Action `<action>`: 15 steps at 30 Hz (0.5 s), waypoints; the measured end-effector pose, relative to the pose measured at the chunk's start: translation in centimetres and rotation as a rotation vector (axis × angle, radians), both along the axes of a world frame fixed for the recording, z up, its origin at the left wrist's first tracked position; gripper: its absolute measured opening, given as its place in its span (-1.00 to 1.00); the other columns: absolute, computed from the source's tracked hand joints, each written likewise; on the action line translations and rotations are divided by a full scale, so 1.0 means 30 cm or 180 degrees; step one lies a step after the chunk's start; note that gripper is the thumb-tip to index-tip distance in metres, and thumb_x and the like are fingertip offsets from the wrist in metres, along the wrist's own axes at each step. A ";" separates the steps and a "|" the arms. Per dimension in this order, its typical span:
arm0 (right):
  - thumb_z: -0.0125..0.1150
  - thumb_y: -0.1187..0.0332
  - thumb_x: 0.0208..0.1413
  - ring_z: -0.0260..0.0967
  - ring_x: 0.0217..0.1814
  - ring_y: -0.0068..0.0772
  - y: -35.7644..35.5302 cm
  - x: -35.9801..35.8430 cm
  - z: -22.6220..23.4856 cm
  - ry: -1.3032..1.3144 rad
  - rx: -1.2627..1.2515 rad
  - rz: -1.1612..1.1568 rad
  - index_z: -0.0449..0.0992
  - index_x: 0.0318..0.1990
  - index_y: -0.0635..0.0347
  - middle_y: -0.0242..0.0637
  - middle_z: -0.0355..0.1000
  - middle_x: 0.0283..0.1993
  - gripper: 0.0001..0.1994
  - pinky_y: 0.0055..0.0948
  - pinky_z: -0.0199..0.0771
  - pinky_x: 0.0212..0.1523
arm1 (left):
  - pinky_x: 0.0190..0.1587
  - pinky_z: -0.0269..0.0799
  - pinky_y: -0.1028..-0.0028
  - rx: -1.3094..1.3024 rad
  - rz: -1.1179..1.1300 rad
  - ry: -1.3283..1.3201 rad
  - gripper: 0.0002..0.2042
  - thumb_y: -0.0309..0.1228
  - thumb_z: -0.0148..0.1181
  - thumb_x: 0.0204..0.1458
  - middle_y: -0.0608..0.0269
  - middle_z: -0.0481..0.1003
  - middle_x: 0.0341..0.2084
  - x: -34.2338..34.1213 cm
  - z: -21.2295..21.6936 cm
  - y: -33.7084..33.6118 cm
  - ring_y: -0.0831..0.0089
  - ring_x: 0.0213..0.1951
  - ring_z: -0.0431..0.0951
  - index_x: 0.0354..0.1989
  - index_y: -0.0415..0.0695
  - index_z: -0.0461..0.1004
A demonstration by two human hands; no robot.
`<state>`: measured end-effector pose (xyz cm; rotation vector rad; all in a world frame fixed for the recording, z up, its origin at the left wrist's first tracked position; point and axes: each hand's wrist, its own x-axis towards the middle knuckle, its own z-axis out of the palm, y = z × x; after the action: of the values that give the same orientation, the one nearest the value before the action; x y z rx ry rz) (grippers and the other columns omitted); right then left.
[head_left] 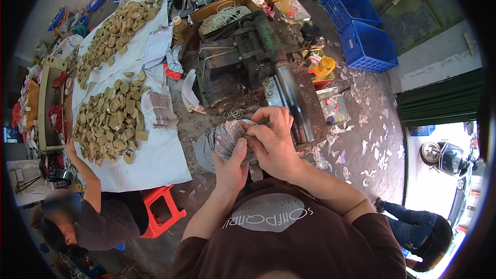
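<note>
Just below the dark metal machine point(258, 62), both your hands meet at chest height over a grey knitted work glove point(226, 137). Your left hand point(231, 168) grips the glove from underneath, its fingers point(238, 150) clenched around the bunched fabric. Your right hand point(271, 139) comes over the top, fingers pinching the glove's upper edge. Left of you, a white cloth point(155, 160) on the desk carries heaps of tan wedge-shaped pieces point(111, 119). Another person point(98, 217) crouches beside a red stool point(161, 209), one hand reaching to the cloth's edge. Blue crates point(364, 46) stand on the floor at upper right.
</note>
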<state>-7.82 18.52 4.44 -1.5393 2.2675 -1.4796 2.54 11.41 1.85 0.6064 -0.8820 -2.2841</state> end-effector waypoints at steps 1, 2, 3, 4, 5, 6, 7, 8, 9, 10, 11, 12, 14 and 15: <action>0.25 0.52 -0.15 0.21 -0.11 -0.18 0.019 -0.040 0.001 -0.0114 -0.0095 0.0169 0.42 -0.36 0.10 -0.31 0.32 -0.22 -0.82 -0.23 0.08 -0.06 | 0.02 0.32 0.41 -0.0078 0.0132 -0.0269 -0.67 -0.50 0.16 0.02 0.25 0.44 -0.14 -0.022 0.006 0.009 0.45 -0.08 0.43 -0.01 -0.25 0.36; 0.23 0.55 -0.15 0.25 -0.14 -0.18 0.041 -0.083 0.001 -0.0231 -0.0189 0.0339 0.41 -0.35 0.10 -0.31 0.34 -0.27 -0.81 -0.23 0.09 -0.06 | -0.01 0.34 0.42 -0.0154 0.0266 -0.0540 -0.67 -0.52 0.17 0.00 0.26 0.45 -0.15 -0.042 0.016 0.010 0.47 -0.11 0.44 -0.03 -0.25 0.37; 0.18 0.60 -0.16 0.30 -0.24 -0.19 0.076 -0.132 0.042 -0.0317 -0.0220 0.0317 0.37 -0.34 0.12 -0.33 0.35 -0.41 -0.79 -0.25 0.17 -0.07 | -0.03 0.35 0.43 -0.0228 0.0432 -0.0822 -0.68 -0.54 0.19 -0.02 0.27 0.46 -0.17 -0.052 0.023 0.010 0.48 -0.13 0.46 -0.04 -0.25 0.37; 0.16 0.63 -0.15 0.32 -0.29 -0.18 0.104 -0.187 0.071 -0.0329 -0.0279 0.0021 0.38 -0.34 0.12 -0.35 0.37 -0.44 -0.79 -0.27 0.24 -0.11 | -0.06 0.35 0.45 -0.0487 0.0313 -0.1076 -0.68 -0.55 0.19 -0.02 0.29 0.46 -0.20 -0.053 0.018 -0.001 0.49 -0.16 0.45 -0.05 -0.26 0.38; 0.16 0.64 -0.12 0.32 -0.30 -0.15 0.144 -0.268 0.082 -0.0303 -0.0188 0.0102 0.41 -0.30 0.12 -0.31 0.41 -0.40 -0.77 -0.30 0.27 -0.14 | -0.08 0.34 0.47 -0.0748 0.0196 -0.1331 -0.68 -0.56 0.19 -0.03 0.30 0.46 -0.23 -0.043 0.008 -0.026 0.51 -0.19 0.45 -0.06 -0.26 0.38; 0.15 0.59 -0.06 0.33 -0.32 -0.12 0.181 -0.336 0.106 -0.0044 0.0158 -0.0164 0.43 -0.25 0.14 -0.25 0.44 -0.37 -0.80 -0.30 0.27 -0.15 | -0.10 0.34 0.49 -0.1016 0.0045 -0.1574 -0.69 -0.56 0.19 -0.04 0.31 0.46 -0.26 -0.046 0.002 -0.051 0.53 -0.22 0.45 -0.07 -0.27 0.39; 0.13 0.54 0.01 0.34 -0.33 -0.08 0.212 -0.413 0.115 0.0163 0.0445 -0.0070 0.44 -0.23 0.19 -0.19 0.45 -0.39 -0.85 -0.26 0.28 -0.17 | -0.12 0.32 0.50 -0.1189 -0.0321 -0.1756 -0.66 -0.60 0.18 -0.09 0.30 0.45 -0.31 -0.046 -0.005 -0.068 0.50 -0.26 0.43 -0.08 -0.25 0.39; 0.11 0.49 0.05 0.36 -0.32 -0.14 0.235 -0.468 0.125 -0.0298 0.0876 -0.0017 0.45 -0.35 0.30 -0.15 0.44 -0.37 -0.94 -0.27 0.33 -0.24 | -0.09 0.32 0.47 -0.1865 -0.0545 -0.1917 -0.64 -0.60 0.19 -0.12 0.26 0.45 -0.30 -0.062 0.002 -0.062 0.43 -0.23 0.44 -0.07 -0.23 0.38; 0.11 0.47 0.05 0.35 -0.31 -0.11 0.273 -0.525 0.098 -0.0289 0.1281 -0.0008 0.44 -0.33 0.28 -0.15 0.44 -0.37 -0.93 -0.26 0.32 -0.24 | -0.07 0.31 0.44 -0.2549 -0.0782 -0.2050 -0.61 -0.61 0.19 -0.14 0.23 0.44 -0.28 -0.083 0.016 -0.056 0.37 -0.21 0.44 -0.06 -0.21 0.38; 0.10 0.44 0.06 0.35 -0.31 -0.09 0.293 -0.561 0.057 -0.0290 0.1687 0.0038 0.44 -0.32 0.26 -0.15 0.44 -0.36 -0.91 -0.26 0.31 -0.24 | -0.04 0.30 0.41 -0.3226 -0.0996 -0.2196 -0.59 -0.61 0.19 -0.17 0.19 0.44 -0.27 -0.095 0.023 -0.050 0.31 -0.18 0.45 -0.05 -0.19 0.37; 0.10 0.43 0.05 0.34 -0.28 -0.09 0.300 -0.577 0.021 -0.0285 0.1834 0.0106 0.44 -0.32 0.24 -0.16 0.44 -0.36 -0.92 -0.24 0.29 -0.23 | 0.08 0.24 0.32 -0.3787 -0.1140 -0.2309 -0.51 -0.61 0.19 -0.21 0.07 0.36 -0.08 -0.105 0.006 -0.045 0.11 -0.01 0.37 0.02 -0.14 0.32; 0.10 0.43 0.05 0.33 -0.26 -0.09 0.292 -0.583 -0.007 -0.0283 0.1977 0.0197 0.45 -0.32 0.21 -0.16 0.44 -0.36 -0.92 -0.23 0.27 -0.21 | 0.11 0.21 0.30 -0.3830 -0.1292 -0.2217 -0.49 -0.61 0.19 -0.21 0.05 0.30 -0.01 -0.116 0.008 -0.036 0.07 0.05 0.32 0.03 -0.15 0.30; 0.07 0.39 0.05 0.35 -0.25 -0.10 0.277 -0.585 -0.034 -0.0147 0.2099 0.0398 0.45 -0.32 0.17 -0.16 0.44 -0.39 -0.92 -0.21 0.22 -0.16 | 0.17 0.16 0.27 -0.3913 -0.1600 -0.2019 -0.46 -0.61 0.18 -0.21 0.02 0.19 0.12 -0.152 0.021 -0.013 0.00 0.15 0.22 0.06 -0.15 0.27; 0.05 0.37 0.06 0.38 -0.27 -0.12 0.257 -0.564 -0.038 -0.0023 0.2082 0.0522 0.45 -0.33 0.14 -0.16 0.45 -0.42 -0.91 -0.19 0.19 -0.14 | 0.19 0.17 0.25 -0.4051 -0.1730 -0.2007 -0.44 -0.60 0.19 -0.20 0.03 0.13 0.16 -0.162 0.018 -0.004 0.01 0.19 0.17 0.08 -0.17 0.25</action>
<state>-24.72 26.23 3.32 -1.4412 2.2208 -0.5982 -2.33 11.30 2.38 0.4723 -2.6942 -1.3514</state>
